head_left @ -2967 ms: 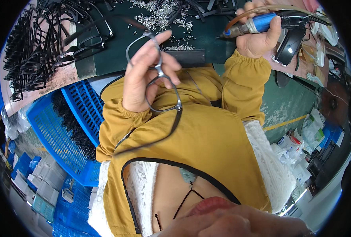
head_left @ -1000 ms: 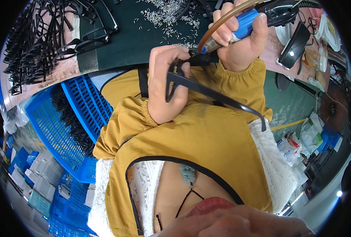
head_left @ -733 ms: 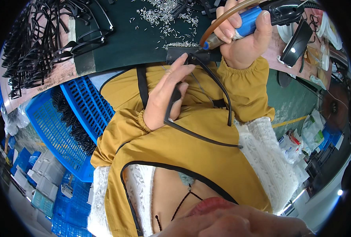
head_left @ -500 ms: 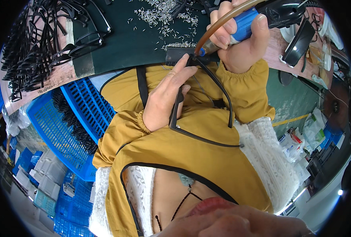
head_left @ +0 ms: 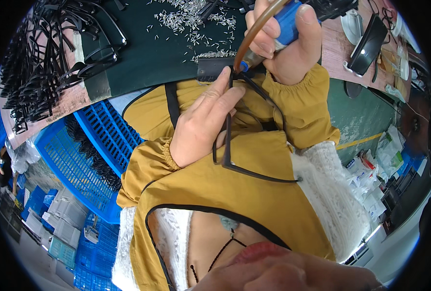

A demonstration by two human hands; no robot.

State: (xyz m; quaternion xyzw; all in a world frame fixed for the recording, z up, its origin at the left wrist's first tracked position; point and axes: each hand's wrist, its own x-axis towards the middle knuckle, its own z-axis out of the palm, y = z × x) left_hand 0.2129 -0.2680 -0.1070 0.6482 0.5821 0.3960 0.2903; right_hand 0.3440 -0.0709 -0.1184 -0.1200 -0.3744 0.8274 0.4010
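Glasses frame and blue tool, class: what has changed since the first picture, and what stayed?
The left hand brought the glasses frame to the black block; the right hand moved the blue tool leftward, its front end now by the frame. Both hands kept hold; the blue baskets stayed put.

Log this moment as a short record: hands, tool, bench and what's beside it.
Left grip: holding dark glasses frame
Right grip: around blue-bodied tool with brown tube
Tool position: pointed at the frame's upper end, near dark block; contact unclear
Bench middle: scattered metal pins
Bench left: heaped black frames
Below, left: blue basket holding black items
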